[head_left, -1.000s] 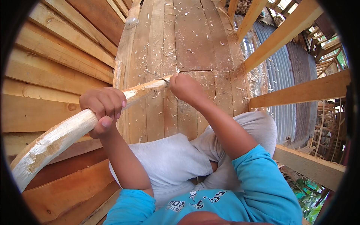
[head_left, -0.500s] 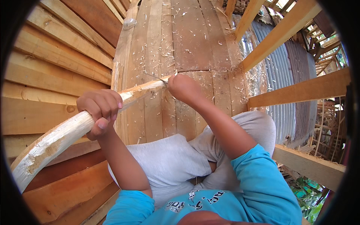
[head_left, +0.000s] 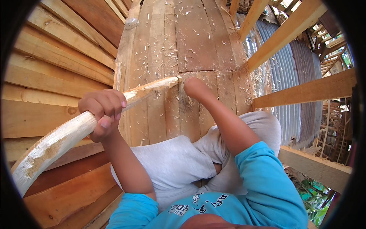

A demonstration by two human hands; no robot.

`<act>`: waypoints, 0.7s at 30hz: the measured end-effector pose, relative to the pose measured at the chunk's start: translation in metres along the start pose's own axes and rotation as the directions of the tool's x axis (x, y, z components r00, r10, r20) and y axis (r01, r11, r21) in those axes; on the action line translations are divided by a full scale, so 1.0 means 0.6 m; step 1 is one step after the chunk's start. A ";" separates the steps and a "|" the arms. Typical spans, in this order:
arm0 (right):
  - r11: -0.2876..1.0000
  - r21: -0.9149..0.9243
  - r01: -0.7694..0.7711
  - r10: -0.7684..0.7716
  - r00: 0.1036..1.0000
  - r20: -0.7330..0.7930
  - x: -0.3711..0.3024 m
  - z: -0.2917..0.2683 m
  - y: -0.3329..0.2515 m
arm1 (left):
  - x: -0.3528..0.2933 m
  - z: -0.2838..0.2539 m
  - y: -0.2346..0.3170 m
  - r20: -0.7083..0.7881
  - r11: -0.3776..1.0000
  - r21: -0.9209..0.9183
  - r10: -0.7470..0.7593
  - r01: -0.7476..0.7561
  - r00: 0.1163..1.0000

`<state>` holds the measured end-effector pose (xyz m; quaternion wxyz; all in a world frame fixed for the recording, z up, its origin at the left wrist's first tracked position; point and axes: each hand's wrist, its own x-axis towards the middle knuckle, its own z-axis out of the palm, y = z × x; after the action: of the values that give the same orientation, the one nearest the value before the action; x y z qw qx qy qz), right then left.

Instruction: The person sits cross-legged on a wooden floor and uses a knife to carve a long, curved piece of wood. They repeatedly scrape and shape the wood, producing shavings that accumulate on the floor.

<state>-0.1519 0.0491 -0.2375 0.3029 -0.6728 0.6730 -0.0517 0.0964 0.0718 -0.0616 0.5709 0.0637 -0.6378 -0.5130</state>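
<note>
A long, curved piece of pale, partly peeled wood [head_left: 63, 133] slants from the lower left up to a cut tip near the middle of the head view. Wrapped around its middle is my left hand [head_left: 102, 108], closed with the thumb underneath. My right hand [head_left: 196, 87] is closed in a fist just right of the wood's tip, with a small gap between them. The thin dark knife blade that showed earlier at this hand is now hidden behind the fist.
Wood shavings lie scattered over the plank floor [head_left: 156, 42]. A plank wall [head_left: 49, 80] stands close on the left. On the right are timber rails [head_left: 305, 91] with corrugated metal sheets [head_left: 284, 72] beyond. A clear plastic item [head_left: 131, 23] lies at the far left.
My right hand has moved right, off the tip of the wood, and the knife blade has gone out of sight. My left hand and the wood stay nearly where they were.
</note>
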 end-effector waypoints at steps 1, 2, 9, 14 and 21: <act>0.998 0.009 0.069 -0.069 0.998 -0.003 -0.013 -0.017 -0.029 | -0.010 0.000 0.000 -0.068 1.000 0.020 0.003 -0.002 0.998; 0.988 0.151 -0.010 0.015 0.999 -0.033 -0.018 -0.025 -0.052 | -0.014 0.002 -0.001 -0.132 1.000 0.029 0.003 0.001 0.991; 0.910 0.376 -0.175 0.213 0.975 -0.062 -0.013 -0.011 -0.058 | -0.004 0.006 -0.008 -0.083 0.999 0.008 0.033 -0.033 0.996; 0.891 0.411 -0.191 0.224 0.974 -0.033 -0.012 -0.026 -0.047 | -0.008 -0.007 -0.009 -0.092 0.999 -0.019 0.035 -0.037 0.995; 0.899 0.431 -0.080 0.159 0.976 -0.149 -0.013 -0.003 -0.034 | -0.017 -0.001 -0.011 -0.147 1.000 -0.024 0.017 -0.020 0.989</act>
<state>-0.1356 0.0543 -0.2237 0.3817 -0.5410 0.7106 -0.2382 0.0970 0.0754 -0.0730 0.6219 0.0881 -0.5879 -0.5097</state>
